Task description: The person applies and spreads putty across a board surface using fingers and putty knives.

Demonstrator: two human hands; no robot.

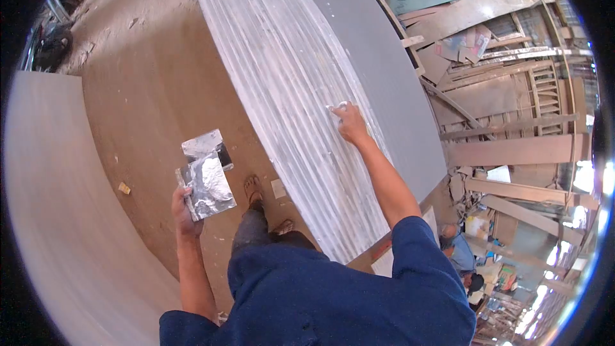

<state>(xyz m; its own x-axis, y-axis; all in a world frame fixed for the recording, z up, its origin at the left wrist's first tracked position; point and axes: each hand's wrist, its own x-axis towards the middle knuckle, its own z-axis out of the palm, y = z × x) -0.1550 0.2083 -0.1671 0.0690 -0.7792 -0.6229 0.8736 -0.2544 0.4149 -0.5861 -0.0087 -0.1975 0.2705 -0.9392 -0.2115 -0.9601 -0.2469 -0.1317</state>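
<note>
My left hand grips the edge of a flat metal putty plate, which bears a mound of white putty. Just beyond it, a second putty-smeared flat piece shows; whether it touches the plate, I cannot tell. My right hand is on a long panel streaked lengthwise with white. Its fingers are closed on a small white-smeared piece, pressed at the panel's surface. Most of that piece is hidden by the fingers, so its kind is unclear.
A plain grey panel lies along the right of the streaked one. A pale curved panel is at left, with brown dusty floor between. Wood boards and scraps pile up at right. Other people are at lower right.
</note>
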